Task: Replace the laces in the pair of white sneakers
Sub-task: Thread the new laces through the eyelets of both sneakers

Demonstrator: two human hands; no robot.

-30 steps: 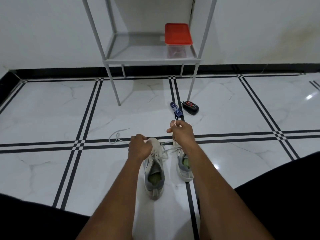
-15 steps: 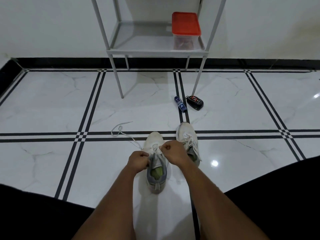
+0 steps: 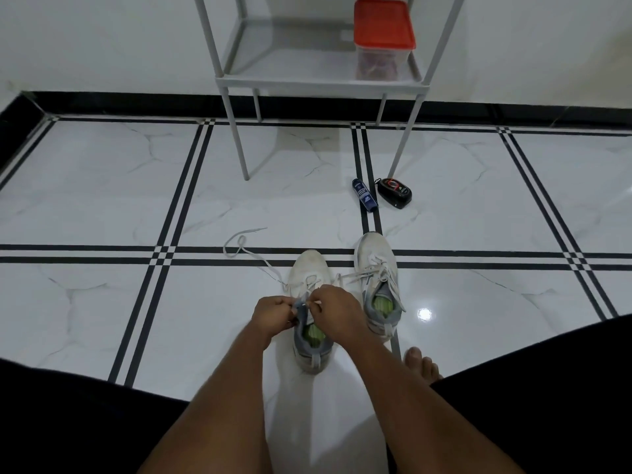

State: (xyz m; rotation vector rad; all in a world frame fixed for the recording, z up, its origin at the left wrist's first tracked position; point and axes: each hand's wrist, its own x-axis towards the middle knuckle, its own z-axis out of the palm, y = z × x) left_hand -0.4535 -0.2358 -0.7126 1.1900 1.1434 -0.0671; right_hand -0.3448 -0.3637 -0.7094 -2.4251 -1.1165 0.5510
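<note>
Two white sneakers with grey heels and green insoles stand on the tiled floor, toes pointing away. Over the left sneaker (image 3: 309,268) both hands meet at its tongue. My left hand (image 3: 273,314) pinches the grey tongue or upper edge with curled fingers. My right hand (image 3: 337,311) pinches the white lace at the eyelets. That lace (image 3: 239,249) trails off to the left across the floor in a loose loop. The right sneaker (image 3: 376,265) stands beside it, laced, with loose ends lying across it.
A grey metal shelf rack (image 3: 321,83) stands ahead with a red-lidded clear box (image 3: 383,35) on it. A blue tube (image 3: 364,195) and a black shoe-polish sponge (image 3: 395,193) lie beyond the sneakers. My bare foot (image 3: 422,364) rests at lower right, dark-clothed legs on both sides.
My right hand has come back from its reach beyond the toes and joined my left hand at the left sneaker's tongue. The view has tilted down and my foot now shows.
</note>
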